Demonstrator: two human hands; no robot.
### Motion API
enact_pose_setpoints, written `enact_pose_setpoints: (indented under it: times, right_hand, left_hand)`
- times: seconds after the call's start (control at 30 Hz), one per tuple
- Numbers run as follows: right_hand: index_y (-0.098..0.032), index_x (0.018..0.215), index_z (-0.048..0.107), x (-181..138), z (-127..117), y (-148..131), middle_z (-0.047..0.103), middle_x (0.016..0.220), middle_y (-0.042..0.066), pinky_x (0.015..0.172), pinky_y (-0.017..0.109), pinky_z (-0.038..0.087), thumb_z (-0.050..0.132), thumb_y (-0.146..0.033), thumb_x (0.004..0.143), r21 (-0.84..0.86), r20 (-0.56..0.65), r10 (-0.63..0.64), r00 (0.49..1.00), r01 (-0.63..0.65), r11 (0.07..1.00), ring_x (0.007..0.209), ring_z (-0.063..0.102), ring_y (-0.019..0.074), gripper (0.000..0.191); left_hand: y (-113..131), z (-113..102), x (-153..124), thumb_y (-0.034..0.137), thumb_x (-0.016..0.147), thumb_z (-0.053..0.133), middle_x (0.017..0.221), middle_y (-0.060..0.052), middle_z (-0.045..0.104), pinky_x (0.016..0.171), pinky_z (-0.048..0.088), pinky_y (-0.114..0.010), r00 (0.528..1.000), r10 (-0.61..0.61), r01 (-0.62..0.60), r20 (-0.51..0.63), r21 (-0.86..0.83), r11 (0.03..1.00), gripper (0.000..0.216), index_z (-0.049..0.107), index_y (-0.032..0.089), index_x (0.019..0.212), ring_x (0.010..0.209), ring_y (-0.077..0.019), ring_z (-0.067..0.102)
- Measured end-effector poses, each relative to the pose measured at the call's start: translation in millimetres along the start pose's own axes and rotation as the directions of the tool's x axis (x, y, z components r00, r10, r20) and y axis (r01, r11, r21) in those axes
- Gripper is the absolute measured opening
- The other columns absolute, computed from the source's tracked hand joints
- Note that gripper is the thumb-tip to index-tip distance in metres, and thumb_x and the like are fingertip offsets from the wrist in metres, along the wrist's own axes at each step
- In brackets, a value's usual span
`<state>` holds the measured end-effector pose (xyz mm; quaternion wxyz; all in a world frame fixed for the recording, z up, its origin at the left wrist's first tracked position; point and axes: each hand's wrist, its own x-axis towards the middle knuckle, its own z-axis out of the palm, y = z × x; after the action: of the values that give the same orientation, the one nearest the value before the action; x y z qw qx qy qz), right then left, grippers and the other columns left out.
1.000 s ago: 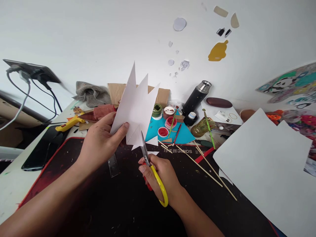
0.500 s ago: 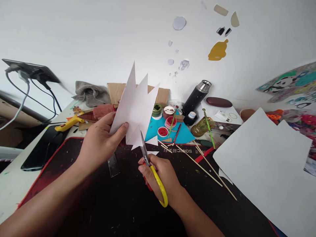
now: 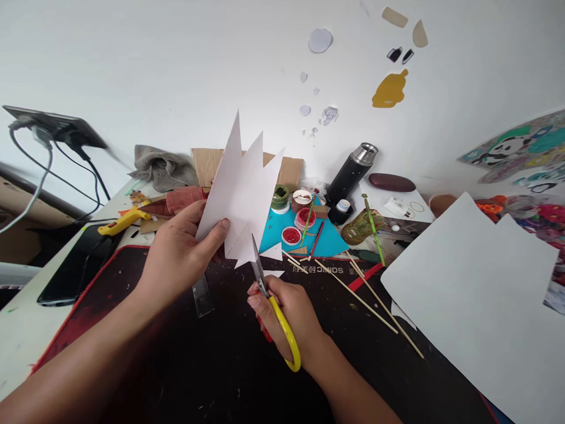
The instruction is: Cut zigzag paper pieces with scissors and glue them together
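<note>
My left hand [image 3: 179, 253] pinches a white paper piece [image 3: 242, 188] with three sharp points, held upright above the dark desk mat [image 3: 198, 365]. Thumb lies on its lower edge. My right hand [image 3: 286, 318] is closed round scissors [image 3: 273, 312] with yellow and red handles. The blades point up and meet the paper's lower right edge, beside a partly cut triangular flap. A small white paper triangle [image 3: 273, 252] lies on the mat just right of the blades.
A large white sheet [image 3: 477, 294] covers the right side. Wooden skewers [image 3: 366, 300], a metal ruler [image 3: 202, 294], red paint pots [image 3: 291, 235] on blue paper, a black flask [image 3: 351, 174], a yellow glue gun [image 3: 121, 221] and a phone [image 3: 70, 271] lie around.
</note>
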<state>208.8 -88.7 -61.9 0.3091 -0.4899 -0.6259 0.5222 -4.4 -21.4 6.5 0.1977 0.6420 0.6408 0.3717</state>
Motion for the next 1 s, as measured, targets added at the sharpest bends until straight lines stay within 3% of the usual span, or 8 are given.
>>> enact_pose_setpoints:
  times: [0.37,0.77,1.0]
  right_hand:
    - [-0.022,0.101,0.071,-0.2,0.6,-2.8,0.064,0.065,-0.003,0.055,0.024,0.049,0.066,-0.053,0.105,0.009,0.004,0.026,1.0,-0.026,1.0,0.051,0.06,0.0139,0.032]
    - [-0.022,0.097,0.07,0.6,-1.3,-4.9,0.066,0.066,-0.001,0.054,0.024,0.047,0.064,-0.054,0.105,-0.009,-0.002,0.024,1.0,-0.024,1.0,0.051,0.061,0.0141,0.033]
    - [-0.022,0.096,0.07,1.8,-0.5,-4.1,0.066,0.065,-0.001,0.054,0.025,0.046,0.063,-0.052,0.106,-0.026,-0.004,0.028,1.0,-0.028,0.999,0.049,0.061,0.0143,0.032]
  left_hand:
    - [0.9,1.9,-1.0,0.05,0.093,0.063,0.069,0.003,0.071,0.055,0.043,-0.029,1.0,0.013,-0.014,-0.016,-0.041,0.999,0.028,0.069,0.023,0.094,0.058,-0.0185,0.061]
    - [2.3,2.8,-0.3,0.053,0.09,0.064,0.059,0.004,0.066,0.048,0.04,-0.027,1.0,0.003,-0.005,-0.015,-0.107,0.994,0.029,0.063,0.024,0.082,0.051,-0.0177,0.057]
    - [-1.9,4.6,-0.1,0.055,0.092,0.064,0.061,0.004,0.069,0.05,0.043,-0.029,1.0,-0.011,0.011,0.003,-0.096,0.995,0.032,0.066,0.024,0.088,0.053,-0.0199,0.062]
